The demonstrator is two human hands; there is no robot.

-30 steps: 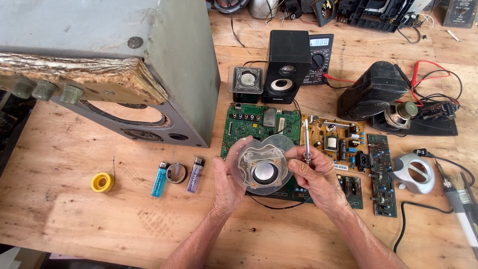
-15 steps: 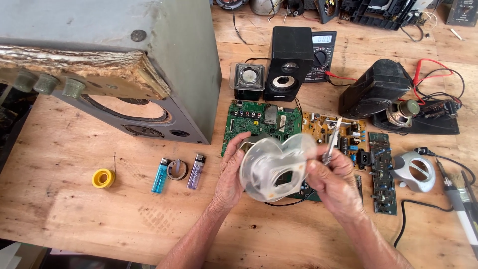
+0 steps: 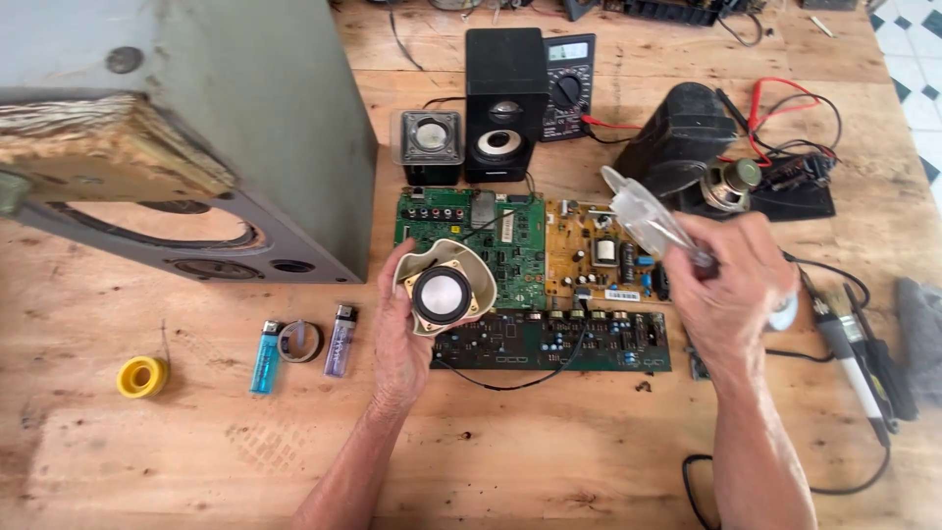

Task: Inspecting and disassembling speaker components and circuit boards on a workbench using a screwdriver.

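The small speaker driver (image 3: pixel 441 291), a round black cone seated in a cream-coloured housing, sits in the left hand (image 3: pixel 404 329) above the near edge of the green circuit board (image 3: pixel 471 245), its cone turned up toward the camera, a pose that leaves the face open to view. The fingers of that hand curl around the housing's left side and hold it from behind. To the right, the right hand (image 3: pixel 731 285) is clenched around a clear plastic cover (image 3: pixel 643 218), lifted and tilted away so it stands apart from the driver; a thin dark tool seems pinched in the same grip, though I cannot tell its kind. A black wire runs from the driver across the dark board (image 3: pixel 549 341) on the near side. Farther off stand a black speaker box (image 3: pixel 504 98) and a multimeter (image 3: pixel 569 83). At left lie a blue lighter (image 3: pixel 264 356), a purple lighter (image 3: pixel 340 340) and a yellow tape roll (image 3: pixel 141 377), beside a large grey cabinet (image 3: pixel 226 108).
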